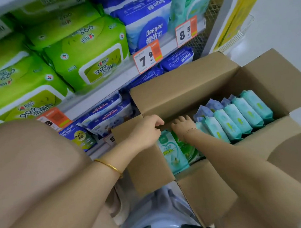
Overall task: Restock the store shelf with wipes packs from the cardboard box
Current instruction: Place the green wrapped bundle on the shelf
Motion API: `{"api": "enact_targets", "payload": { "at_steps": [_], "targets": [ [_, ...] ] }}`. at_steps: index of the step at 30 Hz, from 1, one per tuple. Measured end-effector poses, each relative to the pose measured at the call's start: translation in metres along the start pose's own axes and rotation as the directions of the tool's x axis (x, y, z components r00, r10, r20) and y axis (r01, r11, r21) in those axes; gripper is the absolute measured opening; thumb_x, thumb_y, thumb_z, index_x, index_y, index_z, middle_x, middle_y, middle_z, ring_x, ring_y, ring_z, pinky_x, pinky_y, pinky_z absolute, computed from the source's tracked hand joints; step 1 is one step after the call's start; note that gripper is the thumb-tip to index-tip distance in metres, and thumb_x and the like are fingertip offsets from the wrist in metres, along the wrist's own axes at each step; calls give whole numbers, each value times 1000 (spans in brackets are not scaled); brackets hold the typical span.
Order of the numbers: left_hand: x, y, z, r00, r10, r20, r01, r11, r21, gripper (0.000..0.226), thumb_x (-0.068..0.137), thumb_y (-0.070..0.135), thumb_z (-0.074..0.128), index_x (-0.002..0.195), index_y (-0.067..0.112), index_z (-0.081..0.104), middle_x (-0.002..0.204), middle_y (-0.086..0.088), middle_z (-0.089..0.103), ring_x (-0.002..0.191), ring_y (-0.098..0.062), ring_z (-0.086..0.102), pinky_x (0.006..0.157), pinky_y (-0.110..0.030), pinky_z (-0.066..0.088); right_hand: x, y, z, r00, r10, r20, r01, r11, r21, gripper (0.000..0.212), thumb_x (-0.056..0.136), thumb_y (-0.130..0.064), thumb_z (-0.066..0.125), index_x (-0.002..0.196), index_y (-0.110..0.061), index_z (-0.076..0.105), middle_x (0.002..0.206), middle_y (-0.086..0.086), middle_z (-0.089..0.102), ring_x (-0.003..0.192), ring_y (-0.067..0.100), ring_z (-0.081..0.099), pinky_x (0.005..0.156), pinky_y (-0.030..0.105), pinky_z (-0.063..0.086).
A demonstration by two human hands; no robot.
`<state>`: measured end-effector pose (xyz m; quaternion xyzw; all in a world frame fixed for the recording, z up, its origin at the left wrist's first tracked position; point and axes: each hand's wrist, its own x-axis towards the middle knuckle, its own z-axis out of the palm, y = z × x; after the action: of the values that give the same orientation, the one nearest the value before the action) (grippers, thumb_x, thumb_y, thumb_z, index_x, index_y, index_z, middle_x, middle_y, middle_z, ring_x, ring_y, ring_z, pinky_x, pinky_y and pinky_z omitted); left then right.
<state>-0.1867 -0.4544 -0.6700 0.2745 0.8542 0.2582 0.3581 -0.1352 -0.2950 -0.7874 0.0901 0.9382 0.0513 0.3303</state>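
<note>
An open cardboard box [189, 87] sits in front of the store shelf [114, 80]. Inside it, a row of teal wipes packs [236, 118] stands on edge at the right, and flat teal and green packs [174, 151] lie at the left end. My left hand [147, 130] grips the edge of the box's left flap [142, 161], fingers curled over it. My right hand [183, 125] reaches down into the box above the flat packs, fingers spread and pointing at the far wall; I cannot see anything held in it.
Green wipes packs [85, 54] fill the upper shelf at left, blue Deeyeo packs [148, 24] and pale teal packs [189, 1] to their right. Orange price tags [147, 58] hang on the shelf edge. Blue packs [106, 115] lie on the lower shelf. White floor at right.
</note>
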Motion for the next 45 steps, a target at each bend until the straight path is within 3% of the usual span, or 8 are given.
{"api": "enact_targets", "payload": {
  "at_steps": [5, 11, 18, 21, 32, 38, 42, 45],
  "targets": [
    [5, -4, 2, 1000, -4, -1, 4, 999, -36, 34, 94, 6, 42, 123, 20, 54, 130, 1, 54, 115, -13, 53, 95, -25, 43, 14, -4, 19, 977, 37, 210, 2, 983, -181, 58, 99, -21, 28, 152, -17, 4, 158, 11, 12, 146, 33, 2, 115, 60, 5],
    [7, 1, 6, 1000, 1, -2, -1, 999, -46, 34, 94, 7, 44, 123, 20, 55, 128, 1, 55, 115, -13, 54, 95, -25, 43, 18, -1, 10, 982, 30, 189, -9, 994, -110, 52, 93, -25, 43, 143, -14, 35, 142, 12, 39, 132, 30, 35, 111, 53, 24],
    [4, -3, 6, 1000, -17, -17, 15, 995, -101, 30, 93, 7, 47, 119, 19, 57, 122, 0, 58, 108, -13, 56, 95, -31, 48, -3, 18, -22, 989, 13, 144, -21, 998, 55, 40, 89, -6, 52, 128, -10, 52, 131, 12, 49, 125, 31, 44, 99, 40, 39],
    [1, -3, 3, 999, -7, -31, 2, 991, -134, 29, 93, 7, 48, 118, 19, 57, 120, 1, 59, 108, -13, 57, 97, -37, 50, -10, 22, -48, 989, -11, 148, -1, 997, 77, 30, 87, -2, 53, 116, -7, 61, 112, 10, 59, 109, 30, 57, 80, 36, 45],
    [-32, 4, -21, 994, 67, -92, -89, 962, -259, 64, 86, 19, 66, 141, 15, 34, 140, 1, 46, 119, -12, 50, 91, -21, 41, -111, 45, -194, 946, -183, -267, 250, 937, 245, 29, 90, -16, 59, 117, -4, 63, 117, 12, 59, 110, 28, 52, 85, 27, 39],
    [-75, 14, -68, 957, 151, -246, -248, 866, -434, 45, 79, 9, 73, 119, 15, 54, 118, -1, 64, 103, -11, 61, 96, -30, 50, -154, 17, -236, 840, -188, -508, 474, 710, 521, 20, 90, -14, 59, 105, 0, 62, 85, 0, 59, 67, 6, 54, 58, 17, 43],
    [-121, 8, -118, 922, 151, -357, -324, 805, -497, 36, 85, 5, 65, 119, 11, 55, 116, -2, 66, 101, -12, 64, 96, -28, 50, -168, -22, -269, 792, -15, -610, 593, 256, 764, 8, 90, -12, 60, 87, -17, 54, 81, 2, 60, 54, 2, 64, 46, 22, 55],
    [-166, 3, -162, 854, 117, -507, -395, 780, -486, 33, 83, 9, 68, 113, 16, 59, 114, -5, 67, 100, -17, 64, 96, -34, 49, -186, -66, -302, 761, -85, -644, 649, 58, 759, 16, 92, -22, 57, 103, -10, 54, 91, 3, 63, 61, 10, 66, 51, 28, 57]
  ]
}}
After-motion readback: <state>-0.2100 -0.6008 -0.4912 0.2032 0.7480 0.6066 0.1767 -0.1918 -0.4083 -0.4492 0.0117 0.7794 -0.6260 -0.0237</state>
